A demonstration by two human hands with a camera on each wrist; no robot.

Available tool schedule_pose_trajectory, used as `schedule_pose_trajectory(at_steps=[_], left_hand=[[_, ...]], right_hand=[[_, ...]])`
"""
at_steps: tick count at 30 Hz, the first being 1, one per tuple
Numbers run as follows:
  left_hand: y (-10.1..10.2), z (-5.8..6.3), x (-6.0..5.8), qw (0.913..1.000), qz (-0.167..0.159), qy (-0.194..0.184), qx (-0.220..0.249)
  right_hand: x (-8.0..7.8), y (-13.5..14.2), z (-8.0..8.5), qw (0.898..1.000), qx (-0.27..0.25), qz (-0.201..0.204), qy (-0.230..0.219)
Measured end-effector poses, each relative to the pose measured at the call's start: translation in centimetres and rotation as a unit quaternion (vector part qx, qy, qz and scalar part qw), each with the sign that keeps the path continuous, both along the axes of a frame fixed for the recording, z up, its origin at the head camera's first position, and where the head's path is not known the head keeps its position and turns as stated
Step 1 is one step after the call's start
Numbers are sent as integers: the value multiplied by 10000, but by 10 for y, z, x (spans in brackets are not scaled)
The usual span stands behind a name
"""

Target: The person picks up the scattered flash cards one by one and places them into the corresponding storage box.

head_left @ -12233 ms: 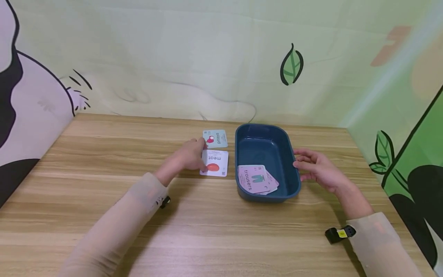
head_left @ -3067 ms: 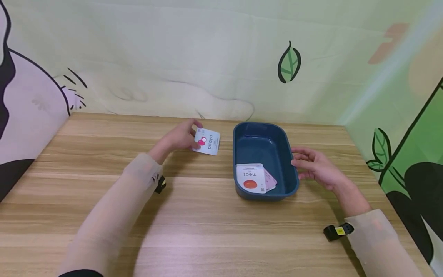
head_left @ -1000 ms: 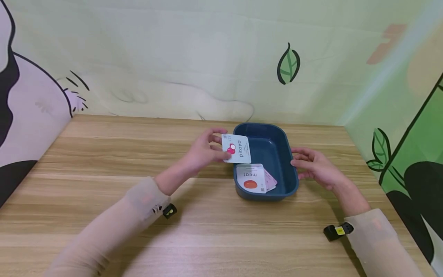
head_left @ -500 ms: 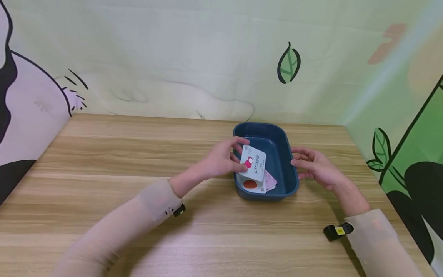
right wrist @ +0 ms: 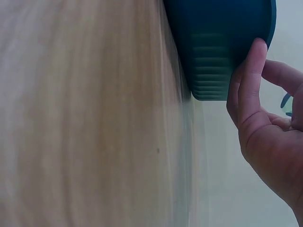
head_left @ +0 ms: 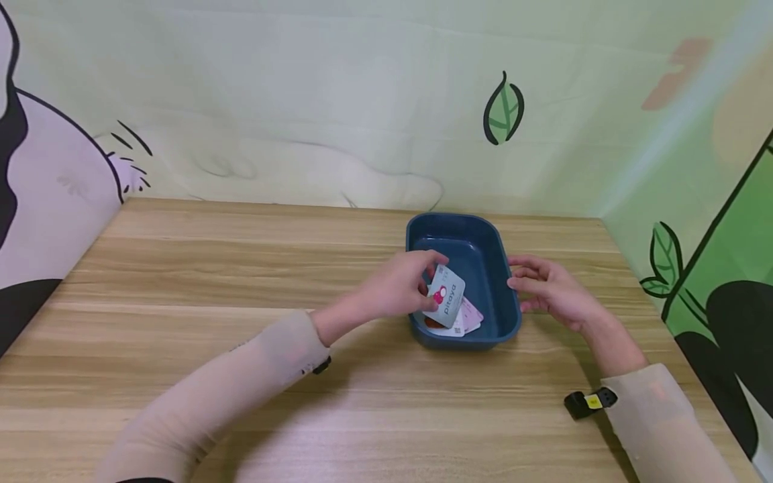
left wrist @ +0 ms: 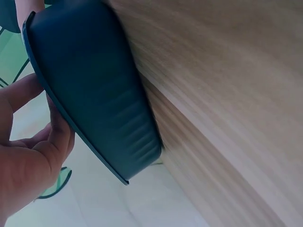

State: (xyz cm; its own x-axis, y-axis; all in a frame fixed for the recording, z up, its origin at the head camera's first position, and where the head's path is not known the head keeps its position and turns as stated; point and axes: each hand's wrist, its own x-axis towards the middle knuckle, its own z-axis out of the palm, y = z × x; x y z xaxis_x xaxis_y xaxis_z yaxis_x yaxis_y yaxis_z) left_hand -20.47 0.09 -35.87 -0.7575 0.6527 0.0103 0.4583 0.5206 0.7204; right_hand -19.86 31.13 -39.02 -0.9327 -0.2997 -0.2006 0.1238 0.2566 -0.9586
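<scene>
My left hand [head_left: 400, 287] reaches over the left rim of a dark blue plastic bin [head_left: 483, 235] and pinches the light blue pitaya picture card [head_left: 448, 295] at its left edge. The card is tilted, low over the white meat card [head_left: 455, 330] and covers most of it. Pink cards [head_left: 472, 313] stick out from beneath on the right. In the left wrist view the bin wall [left wrist: 94, 90] hides the pitaya card from sight. My right hand [head_left: 552, 290] rests its fingertips against the outside of the bin's right wall; in the right wrist view its fingers [right wrist: 251, 85] touch the wall just below the rim.
The bin stands on a wood-grain table [head_left: 241, 268] near its back edge. A cloth backdrop with cartoon prints [head_left: 504, 111] rises behind and to the right. A small black device [head_left: 584, 405] sits at my right wrist.
My left hand has picked up the pitaya card from the table and carried it right, then down into the bin. Earlier the meat card went from the table into the bin. My right hand stays put.
</scene>
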Motion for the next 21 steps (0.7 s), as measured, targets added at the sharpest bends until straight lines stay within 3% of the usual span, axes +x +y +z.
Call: schedule_pose_trajectory(at_steps=[7,14,21], left_hand=[[5,2,3,9973,-138,373,-623],[11,4,9,9897,47,637,-1283],[13,4,11,9865,-2,745,-1455]], right_hand=[[1,-1,1,10000,39,-12,-11],[2,-1,2,10000,29,3,-12],[1,-1,1,10000,-81,9,-5]])
